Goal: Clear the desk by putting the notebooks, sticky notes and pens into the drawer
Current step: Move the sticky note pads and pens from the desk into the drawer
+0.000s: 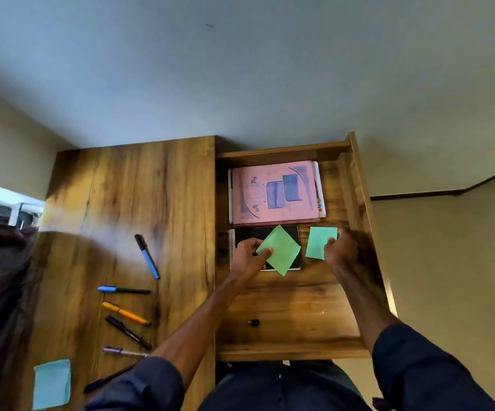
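1. I am watching the left hand (250,256) pinching a green sticky note (280,252), its fingers clamped on one corner, over the black notebook (249,232) in the drawer (293,310).
2. The right hand (341,247) is gripping a second green note (319,243); it is blurred, but the fingers seem clamped on its edge.
3. Pens (147,256) are lying on the surface (127,188), well left of the left fingers.

1. A wooden table (127,188) with dark grain.
2. On its left part lie a blue marker (147,256), a blue-capped pen (123,290), an orange pen (125,313), a black pen (127,332) and a purple pen (125,352).
3. A pale blue sticky note pad (52,384) lies near the front left corner.
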